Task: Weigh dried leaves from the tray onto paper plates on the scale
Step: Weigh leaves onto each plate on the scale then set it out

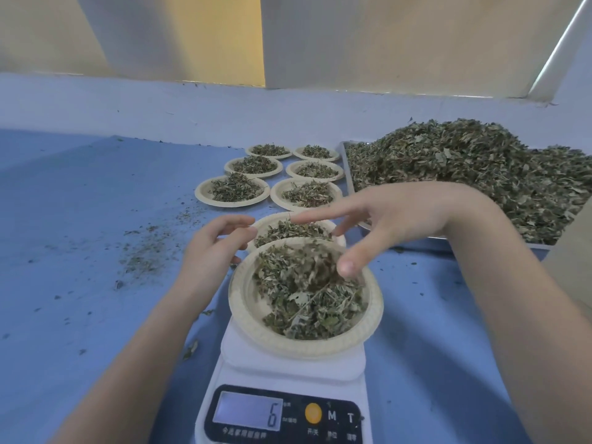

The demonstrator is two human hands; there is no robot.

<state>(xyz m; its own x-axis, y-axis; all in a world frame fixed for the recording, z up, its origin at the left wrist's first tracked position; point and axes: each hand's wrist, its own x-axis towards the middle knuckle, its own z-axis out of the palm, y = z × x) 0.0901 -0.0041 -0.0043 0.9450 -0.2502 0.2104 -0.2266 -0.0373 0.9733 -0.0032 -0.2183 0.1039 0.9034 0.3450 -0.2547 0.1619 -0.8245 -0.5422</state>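
A white digital scale point(288, 382) is shown at the near edge of a blue tabletop point(80, 219), its display point(248, 411) reading 6. A paper plate point(306, 298) carrying a loose heap of dried leaves point(307, 293) is seated on the scale platform. The right hand point(394, 219) is held over the far side of this plate with its fingers spread and straight, nothing being gripped; blurred leaf fragments are seen just beneath its fingertips. The left hand point(214, 248) is positioned at the plate's left rim, fingers relaxed and slightly curved, with nothing held; whether the rim is touched cannot be told.

Directly behind the scale, a second filled plate point(288, 230) is partly hidden by the plate in front and by both hands. Beyond it, six further filled plates point(234, 190) are arranged in two columns of three. To the right, a metal tray point(349, 174) is piled high with the bulk dried leaves point(474, 168), its near left corner lying behind the right hand. Leaf crumbs point(144, 251) are scattered on the tabletop left of the scale. A pale wall point(352, 40) is visible at the back.
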